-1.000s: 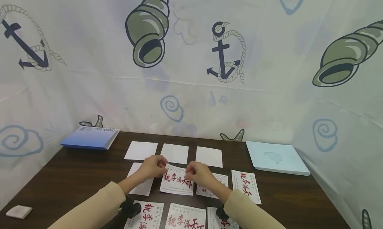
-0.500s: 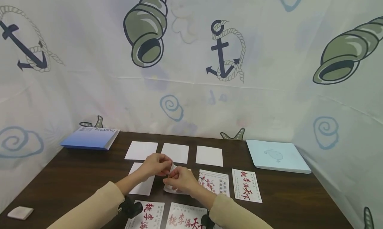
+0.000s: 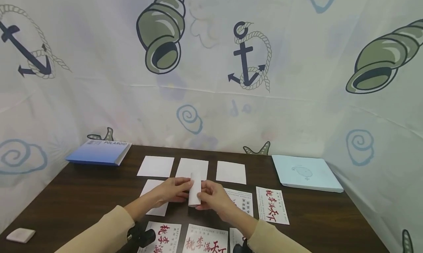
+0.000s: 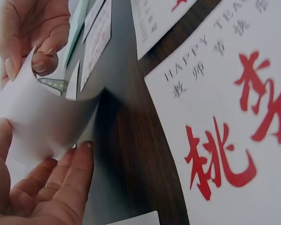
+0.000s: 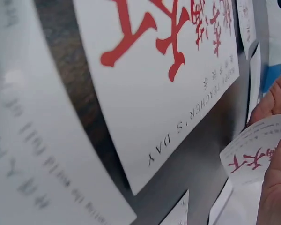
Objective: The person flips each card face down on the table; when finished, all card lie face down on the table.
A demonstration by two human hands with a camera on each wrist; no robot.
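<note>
Both hands hold one card (image 3: 195,190) upright above the table, bent into a narrow curve. Its plain white side faces outward in the head view, and red characters show on its other face (image 5: 253,154) in the right wrist view. My left hand (image 3: 172,190) pinches one side of it between thumb and fingers. The right hand (image 3: 214,198) grips the opposite side, thumb in front. In the left wrist view the curved card (image 4: 42,119) spans the gap between the two hands.
Three blank cards, one a white card (image 3: 155,166), line the back. Printed cards such as a red-lettered card (image 3: 272,205) lie right and in front. A blue POLAROID box (image 3: 99,152) stands back left, a pale blue pad (image 3: 305,173) back right, a small white block (image 3: 21,235) front left.
The card lay printed side up with both hands at its upper edge. My right hand moved left to meet the left, then back right; the card is now lifted and curved, white side out.
</note>
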